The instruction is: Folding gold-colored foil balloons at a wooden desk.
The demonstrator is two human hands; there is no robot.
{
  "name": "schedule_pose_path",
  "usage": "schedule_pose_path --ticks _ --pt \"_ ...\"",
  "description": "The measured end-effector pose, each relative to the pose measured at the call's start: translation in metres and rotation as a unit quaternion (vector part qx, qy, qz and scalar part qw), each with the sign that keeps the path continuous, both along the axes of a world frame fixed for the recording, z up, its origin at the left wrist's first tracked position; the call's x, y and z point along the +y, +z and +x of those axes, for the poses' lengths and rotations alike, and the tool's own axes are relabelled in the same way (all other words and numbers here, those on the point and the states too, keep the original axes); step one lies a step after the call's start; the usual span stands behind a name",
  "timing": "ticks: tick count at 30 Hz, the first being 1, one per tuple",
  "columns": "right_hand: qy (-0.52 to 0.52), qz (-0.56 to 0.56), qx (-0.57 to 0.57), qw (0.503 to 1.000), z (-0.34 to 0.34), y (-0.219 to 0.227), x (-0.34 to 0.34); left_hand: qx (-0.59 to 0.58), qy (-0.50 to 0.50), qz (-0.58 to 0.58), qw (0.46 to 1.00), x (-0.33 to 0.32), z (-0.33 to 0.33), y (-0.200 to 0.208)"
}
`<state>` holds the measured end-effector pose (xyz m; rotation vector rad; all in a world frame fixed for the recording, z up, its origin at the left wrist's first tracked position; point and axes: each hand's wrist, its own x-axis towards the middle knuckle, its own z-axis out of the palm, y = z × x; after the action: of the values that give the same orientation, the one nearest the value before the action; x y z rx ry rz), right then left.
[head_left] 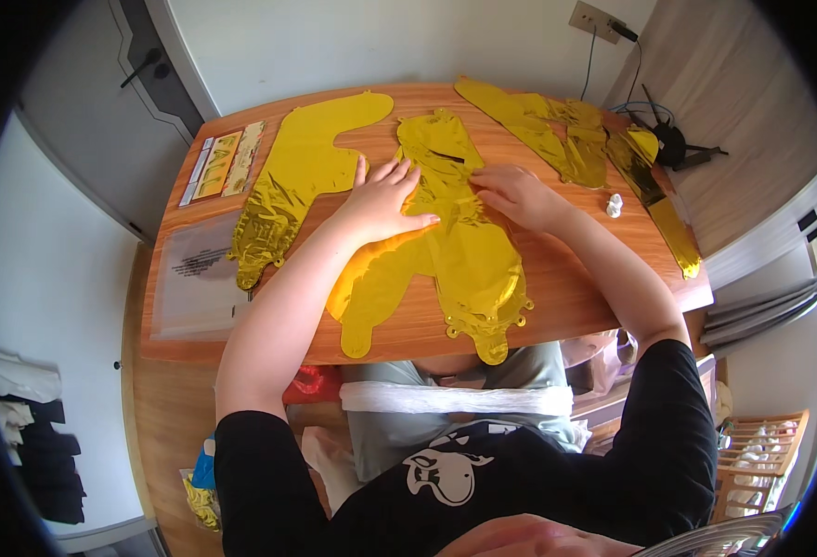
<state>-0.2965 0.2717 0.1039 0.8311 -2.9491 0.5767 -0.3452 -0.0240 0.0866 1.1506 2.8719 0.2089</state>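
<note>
A flat, uninflated gold foil balloon point(473, 255) lies in the middle of the wooden table, creased, with small tabs along its lower end. My left hand point(381, 200) rests on its left side, fingers spread and thumb pointing across the foil. On the opposite edge, the fingertips of my right hand point(520, 198) touch the foil; its fingers are stretched out and slightly bent. Neither hand grips anything that I can see. Another flat gold foil balloon point(311, 139) lies to the left, its lower end wrinkled. More crumpled gold foil point(576, 153) spreads over the far right.
A printed card point(239, 160) and a clear plastic bag point(195, 302) lie along the table's left side. A crumpled white bit point(615, 206) sits right of my right hand. Beyond the right edge are a black device with antennas point(670, 146) and cables below a wall socket point(594, 20).
</note>
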Motion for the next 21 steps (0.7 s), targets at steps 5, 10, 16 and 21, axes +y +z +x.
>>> schedule_pose_path --ticks 5,10,16,21 --pt "-0.046 0.014 0.134 0.99 0.005 -0.016 -0.006 -0.003 0.0 -0.02 1.0 0.001 -0.002 0.001" --pt "-0.02 0.072 0.075 0.994 0.005 -0.016 -0.015 0.011 0.003 -0.014 1.0 -0.001 -0.009 -0.005" --pt "-0.03 0.089 0.113 0.989 0.013 -0.025 -0.018 0.014 -0.002 0.014 1.0 -0.002 -0.007 -0.007" --pt "-0.055 -0.009 0.035 0.998 0.001 -0.016 -0.01 0.015 0.01 0.005 1.0 0.0 0.0 0.0"
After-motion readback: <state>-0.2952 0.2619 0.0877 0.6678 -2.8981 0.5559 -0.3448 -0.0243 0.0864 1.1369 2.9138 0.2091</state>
